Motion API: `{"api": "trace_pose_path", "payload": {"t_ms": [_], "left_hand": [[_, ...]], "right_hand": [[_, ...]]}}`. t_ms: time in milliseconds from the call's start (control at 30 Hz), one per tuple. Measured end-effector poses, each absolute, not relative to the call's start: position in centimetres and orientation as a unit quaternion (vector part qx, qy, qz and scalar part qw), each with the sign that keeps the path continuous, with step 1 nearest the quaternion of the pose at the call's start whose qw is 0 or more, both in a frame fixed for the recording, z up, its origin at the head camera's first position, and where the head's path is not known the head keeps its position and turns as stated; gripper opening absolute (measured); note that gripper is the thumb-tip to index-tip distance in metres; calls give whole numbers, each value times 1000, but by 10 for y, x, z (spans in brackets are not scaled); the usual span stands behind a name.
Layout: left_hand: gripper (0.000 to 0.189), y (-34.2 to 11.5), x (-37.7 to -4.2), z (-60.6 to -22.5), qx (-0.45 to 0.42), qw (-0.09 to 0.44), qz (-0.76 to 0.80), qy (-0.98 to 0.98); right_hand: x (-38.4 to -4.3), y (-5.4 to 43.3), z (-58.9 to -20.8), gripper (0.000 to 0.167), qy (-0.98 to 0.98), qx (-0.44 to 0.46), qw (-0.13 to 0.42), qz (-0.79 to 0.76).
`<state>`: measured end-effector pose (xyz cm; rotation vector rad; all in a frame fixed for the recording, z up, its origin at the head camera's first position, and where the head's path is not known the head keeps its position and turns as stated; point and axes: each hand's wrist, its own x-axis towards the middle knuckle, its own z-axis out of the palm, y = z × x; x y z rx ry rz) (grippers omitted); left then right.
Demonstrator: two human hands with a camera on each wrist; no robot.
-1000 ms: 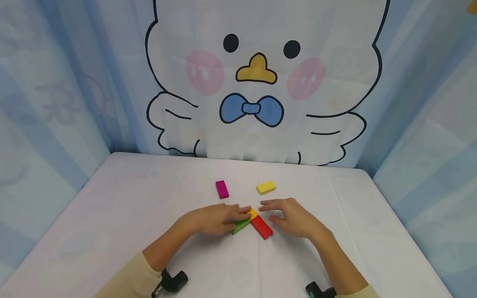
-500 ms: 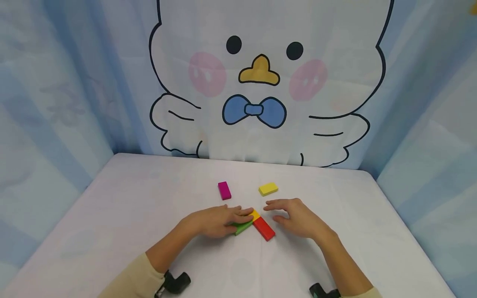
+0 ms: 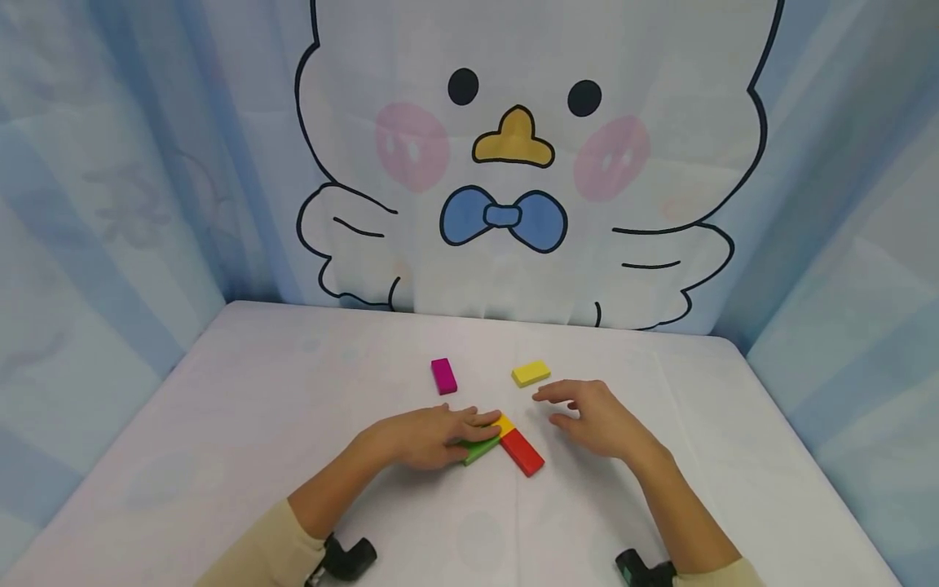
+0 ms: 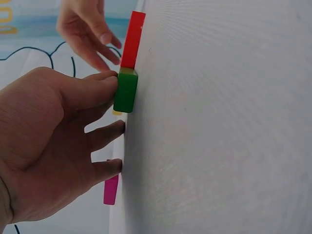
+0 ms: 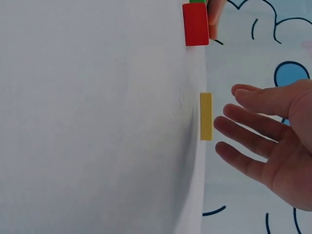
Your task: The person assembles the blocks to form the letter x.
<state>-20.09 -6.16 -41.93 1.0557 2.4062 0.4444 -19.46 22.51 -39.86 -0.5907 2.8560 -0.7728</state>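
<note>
My left hand (image 3: 429, 436) rests on a green block (image 3: 482, 451), its fingers extended. In the left wrist view, the thumb touches that green block (image 4: 126, 91) on its upper side. Fingertips also lie on an orange-yellow piece (image 3: 504, 425) at the corner, where the green block meets a red block (image 3: 523, 452) at an angle. To the right, my right hand (image 3: 597, 420) hovers with loosely bent fingers, holding nothing. Just beyond its fingertips lies a yellow block (image 3: 531, 373); the right wrist view shows this yellow block (image 5: 206, 116) apart from the fingers.
A magenta block (image 3: 443, 376) lies on the table beyond my left hand. The white-covered table (image 3: 330, 350) ends at a curtain (image 3: 506, 277) printed with a cartoon bird. Blue-white curtains stand at both sides.
My right hand has moved away from the joined blocks, rightward and slightly farther back, closer to the yellow block. My left hand stays on the green block.
</note>
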Motion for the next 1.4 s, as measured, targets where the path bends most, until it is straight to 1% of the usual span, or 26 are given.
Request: {"api": "trace_pose_path", "payload": {"t_ms": [300, 500, 767, 1100, 1400], "left_hand": [[57, -62, -203, -417, 388, 229, 171, 876], [56, -62, -203, -415, 388, 233, 173, 875], [56, -63, -203, -417, 395, 235, 176, 871], [57, -62, -202, -421, 395, 236, 166, 872], [57, -63, -202, -422, 398, 237, 170, 870]], "right_hand": [[-220, 227, -393, 32, 950, -150, 39, -270], [-239, 225, -395, 33, 951, -139, 29, -275], [-256, 224, -404, 36, 951, -127, 47, -278], [-265, 222, -407, 39, 950, -116, 61, -283], [-270, 217, -417, 36, 947, -103, 82, -292]]}}
